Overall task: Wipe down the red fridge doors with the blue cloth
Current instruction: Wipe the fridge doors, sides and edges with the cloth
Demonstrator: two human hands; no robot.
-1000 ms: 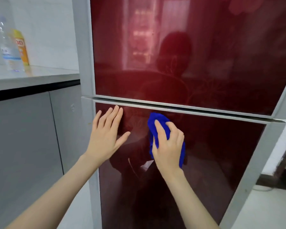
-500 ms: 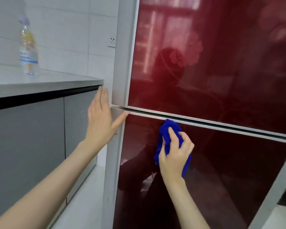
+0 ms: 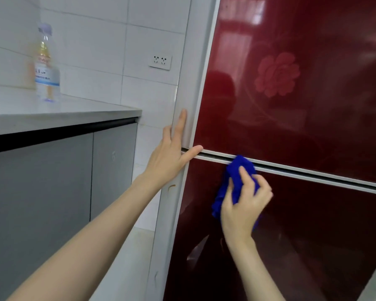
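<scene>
- Blue cloth (image 3: 239, 168) bunched high on the lower red door (image 3: 313, 235), the right hand (image 3: 245, 207) with its grip curled round it.
- Left hand (image 3: 169, 155) spread flat on the fridge's grey left edge (image 3: 191, 83).
- Far left, a bottle (image 3: 46, 66) stands on the worktop (image 3: 74, 114).

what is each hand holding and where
The right hand grips the bunched blue cloth around its middle, against the lower red fridge door. The left hand holds nothing, resting on the grey fridge frame.

The red fridge doors (image 3: 302, 109) are glossy, glass-smooth and mirror-like. Bunched under the fingers (image 3: 245, 179) of the right hand (image 3: 243, 209), the blue cloth (image 3: 240, 166) looks soft and fuzzy. The fridge frame (image 3: 190, 83) by the left hand (image 3: 167, 157) is matt grey.
</scene>
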